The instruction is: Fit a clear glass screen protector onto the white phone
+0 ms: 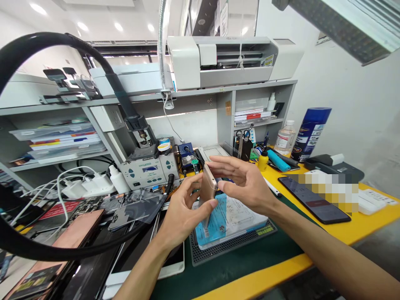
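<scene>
Upright and nearly edge-on, a gold smartphone [208,187] is held in my left hand [184,208], thumb on the near side and fingers on the other. My right hand [243,183] is at the phone's top edge with its fingers stretched out and its thumb apart from them. Whether its fingertips touch the phone, I cannot tell. Beneath the phone lies a blue and white packet [240,214] in clear plastic. That packet rests on a dark perforated pad [218,253] over a green mat [265,258].
A black phone [312,200] lies on the yellow table [371,225] at right. A white-framed tablet [171,258] and phone parts [134,212] crowd the left. A black hose [78,39] loops across the left side. The rework station [150,173] stands behind.
</scene>
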Demonstrator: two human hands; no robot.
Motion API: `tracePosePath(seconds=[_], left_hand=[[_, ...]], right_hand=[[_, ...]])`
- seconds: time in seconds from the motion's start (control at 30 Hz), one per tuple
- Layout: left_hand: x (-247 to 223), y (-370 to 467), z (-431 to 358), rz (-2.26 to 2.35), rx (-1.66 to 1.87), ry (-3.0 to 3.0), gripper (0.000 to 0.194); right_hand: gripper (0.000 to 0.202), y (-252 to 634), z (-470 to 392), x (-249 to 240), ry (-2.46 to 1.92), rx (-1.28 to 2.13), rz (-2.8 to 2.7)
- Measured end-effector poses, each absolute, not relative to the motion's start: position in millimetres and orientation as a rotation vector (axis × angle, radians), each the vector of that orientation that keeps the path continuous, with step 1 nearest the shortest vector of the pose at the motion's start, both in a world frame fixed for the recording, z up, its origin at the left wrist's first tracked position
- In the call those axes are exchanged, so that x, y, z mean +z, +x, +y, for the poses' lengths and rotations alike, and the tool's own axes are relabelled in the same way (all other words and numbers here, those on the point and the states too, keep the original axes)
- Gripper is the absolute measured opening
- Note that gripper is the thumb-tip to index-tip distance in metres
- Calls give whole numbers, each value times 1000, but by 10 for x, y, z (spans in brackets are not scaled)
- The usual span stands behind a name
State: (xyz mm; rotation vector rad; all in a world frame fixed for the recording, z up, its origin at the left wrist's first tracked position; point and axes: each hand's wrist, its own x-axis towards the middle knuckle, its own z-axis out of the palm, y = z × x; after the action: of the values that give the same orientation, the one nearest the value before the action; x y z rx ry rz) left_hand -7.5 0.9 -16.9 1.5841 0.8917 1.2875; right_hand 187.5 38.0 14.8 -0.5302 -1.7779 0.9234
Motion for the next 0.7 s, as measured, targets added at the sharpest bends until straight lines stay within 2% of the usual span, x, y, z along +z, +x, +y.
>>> tracePosePath(seconds=[0.7], left_hand=[[-162,-81,29,919,1282,1573,57]], right_hand=[[54,1884,397,145,-509,950,-1779]])
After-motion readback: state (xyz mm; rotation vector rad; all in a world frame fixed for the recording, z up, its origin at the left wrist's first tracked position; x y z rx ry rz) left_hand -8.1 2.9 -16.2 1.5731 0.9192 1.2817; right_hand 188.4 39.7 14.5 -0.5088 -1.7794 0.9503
